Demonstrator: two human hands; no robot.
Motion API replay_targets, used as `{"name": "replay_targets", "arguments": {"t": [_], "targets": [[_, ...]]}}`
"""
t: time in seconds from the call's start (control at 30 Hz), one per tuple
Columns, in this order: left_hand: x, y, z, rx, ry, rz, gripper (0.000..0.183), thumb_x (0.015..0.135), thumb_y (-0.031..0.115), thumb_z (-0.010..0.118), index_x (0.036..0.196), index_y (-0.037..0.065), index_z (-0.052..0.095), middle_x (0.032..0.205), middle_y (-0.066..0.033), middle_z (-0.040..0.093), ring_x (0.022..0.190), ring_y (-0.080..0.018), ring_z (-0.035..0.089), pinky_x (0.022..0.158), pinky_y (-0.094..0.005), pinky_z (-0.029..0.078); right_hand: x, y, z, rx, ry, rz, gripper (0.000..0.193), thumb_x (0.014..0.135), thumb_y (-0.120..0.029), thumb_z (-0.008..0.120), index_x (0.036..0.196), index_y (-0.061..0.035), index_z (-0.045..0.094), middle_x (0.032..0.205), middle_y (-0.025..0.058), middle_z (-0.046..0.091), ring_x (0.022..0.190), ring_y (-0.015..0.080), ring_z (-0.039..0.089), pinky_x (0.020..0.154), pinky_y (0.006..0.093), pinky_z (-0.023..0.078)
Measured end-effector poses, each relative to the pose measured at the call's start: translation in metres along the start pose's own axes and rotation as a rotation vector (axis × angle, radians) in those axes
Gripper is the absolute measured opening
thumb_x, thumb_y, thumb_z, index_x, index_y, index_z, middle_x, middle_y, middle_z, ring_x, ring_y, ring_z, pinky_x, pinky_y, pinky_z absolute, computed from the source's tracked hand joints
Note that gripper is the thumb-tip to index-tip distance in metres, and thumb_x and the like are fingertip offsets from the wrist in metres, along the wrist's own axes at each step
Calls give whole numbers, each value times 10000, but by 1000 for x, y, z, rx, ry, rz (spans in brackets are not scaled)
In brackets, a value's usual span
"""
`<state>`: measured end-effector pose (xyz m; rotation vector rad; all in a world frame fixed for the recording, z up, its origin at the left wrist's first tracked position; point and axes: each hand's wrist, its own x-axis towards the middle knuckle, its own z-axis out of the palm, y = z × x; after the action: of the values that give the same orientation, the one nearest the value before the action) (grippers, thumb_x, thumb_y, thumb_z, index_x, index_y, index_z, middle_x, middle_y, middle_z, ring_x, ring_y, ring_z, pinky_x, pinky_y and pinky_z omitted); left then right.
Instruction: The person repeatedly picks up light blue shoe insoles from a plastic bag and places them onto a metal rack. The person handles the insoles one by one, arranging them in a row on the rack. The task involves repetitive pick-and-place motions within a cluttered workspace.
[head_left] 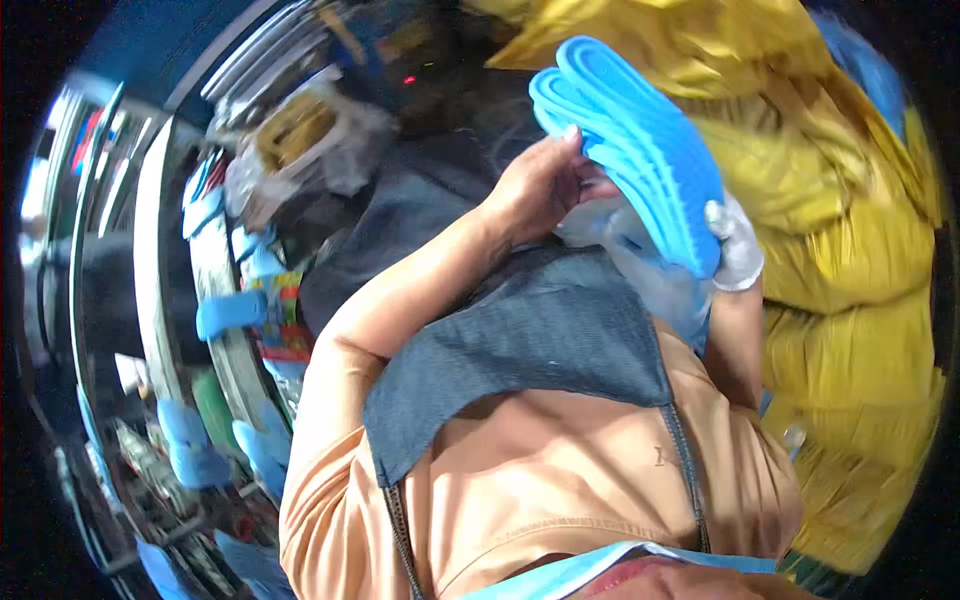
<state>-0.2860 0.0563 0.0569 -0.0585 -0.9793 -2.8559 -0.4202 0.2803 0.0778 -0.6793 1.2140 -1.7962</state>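
Note:
A stack of several bright blue shoe insoles [645, 150] is held up in front of me, tilted, with its layers fanned apart at the far left end. My left hand [550, 180], bare, pinches that edge; the thumb shows against the layers, while other fingers are partly hidden beneath. At the near right end, my right hand [738, 248] wears a white glove and grips the stack, its thumb over the top insole. Below the stack lies a translucent plastic bag [665, 285], close to my dark apron [570, 320].
Yellow sacks or sheeting [830, 240] fill the right side. A rack [225, 330] stands on the left, with blue insole-like pieces [232, 314] on it. Toward the far left sits a clear plastic bag [345, 150] around a yellow item [295, 135].

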Motion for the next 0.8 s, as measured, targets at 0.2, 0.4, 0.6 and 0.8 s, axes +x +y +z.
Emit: {"name": "replay_targets", "arguments": {"t": [0.2, 0.4, 0.6, 0.8], "targets": [[-37, 50, -14, 92, 224, 288, 371, 1008, 262, 509, 1302, 38, 494, 1221, -124, 622, 1111, -292, 614, 984, -477, 477, 48, -7, 49, -343, -80, 4, 694, 874, -301, 705, 1389, 72, 426, 1266, 125, 597, 1110, 185, 580, 980, 322, 450], [-66, 96, -35, 130, 342, 572, 391, 1015, 216, 498, 1352, 26, 448, 1243, -124, 596, 1126, -263, 598, 1008, -435, 467, 51, -114, 64, -914, -180, -157, 408, 771, 62, 591, 1171, -15, 615, 1073, 20, 635, 1006, 111, 590, 899, 263, 463], [-31, 94, -7, 442, 558, 416, 447, 1016, 273, 516, 1386, 29, 457, 1239, -95, 589, 1055, -187, 589, 900, -332, 487, 84, -164, 130, -1683, -536, -573, 373, 728, -125, 658, 1098, -73, 658, 1000, 163, 676, 947, 350, 647, 849, 417, 517], [-7, 69, 36, 238, 402, 280, 535, 992, 350, 547, 1382, -6, 462, 1325, -152, 565, 1200, -270, 549, 1046, -344, 406, 129, -146, 192, -2106, -659, -490, 397, 737, -217, 712, 1110, -95, 652, 984, 149, 689, 955, 353, 663, 810, 455, 536]]}}
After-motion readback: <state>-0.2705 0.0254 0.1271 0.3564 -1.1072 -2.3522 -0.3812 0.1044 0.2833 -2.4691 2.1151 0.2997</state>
